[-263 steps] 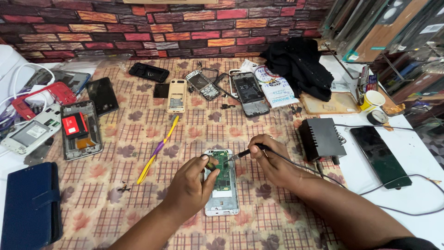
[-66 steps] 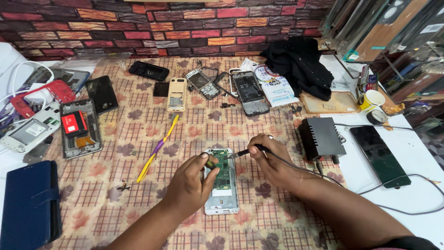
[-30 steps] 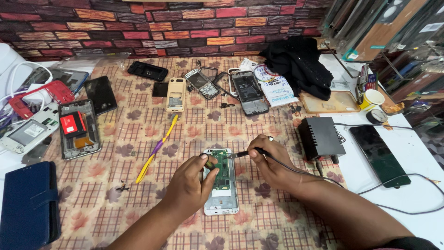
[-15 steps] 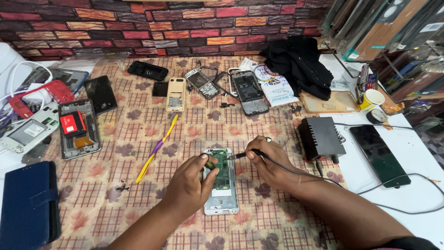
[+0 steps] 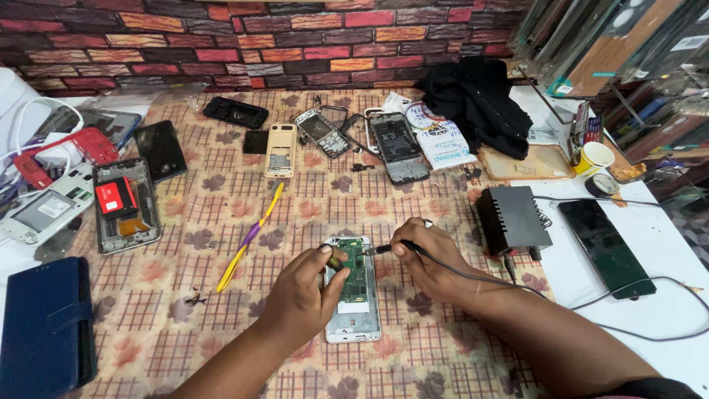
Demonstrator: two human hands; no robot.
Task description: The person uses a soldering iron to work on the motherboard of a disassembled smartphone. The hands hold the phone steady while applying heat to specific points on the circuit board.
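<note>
My left hand (image 5: 303, 292) pins the opened phone (image 5: 354, 290) flat on the patterned cloth (image 5: 221, 310), thumb and fingers pinched on a small part at its top edge. My right hand (image 5: 428, 258) grips a corded soldering iron (image 5: 384, 250), tip at the green board. Just right of it sits a black box (image 5: 511, 219); left lies a yellow-purple tool (image 5: 249, 236). Beyond my hands: dismantled phones (image 5: 395, 146), a round white-blue labelled packet (image 5: 436, 137), black fabric (image 5: 480, 103).
</note>
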